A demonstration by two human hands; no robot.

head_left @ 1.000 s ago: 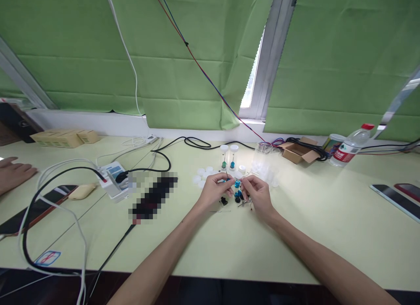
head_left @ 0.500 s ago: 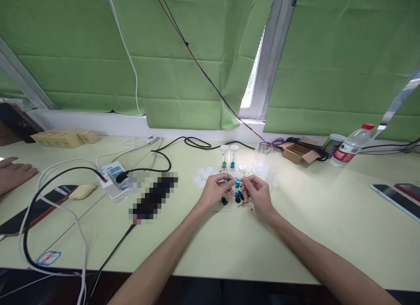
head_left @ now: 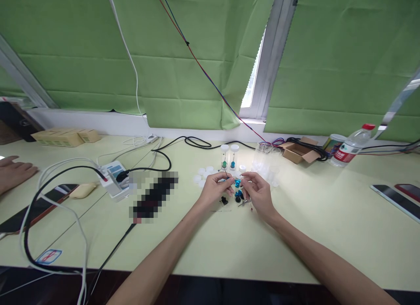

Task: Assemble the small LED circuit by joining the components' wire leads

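Blue part pinched between my left hand and right hand, both closed on it; loose black pieces on table unassembled.

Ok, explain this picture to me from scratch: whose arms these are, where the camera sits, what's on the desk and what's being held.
There is no machine here. The camera is worn on a person's head and looks down, so the two bare arms coming up from the bottom edge are that person's own. The left hand and right hand meet over a pale green desk and pinch a small blue part between the fingertips; it is too small to identify. Under them lie small black and blue pieces. Behind stand two clear tubes with white caps beside loose white caps. Further off are a power strip, a cardboard box and a water bottle. At the far left edge rests another person's hand.
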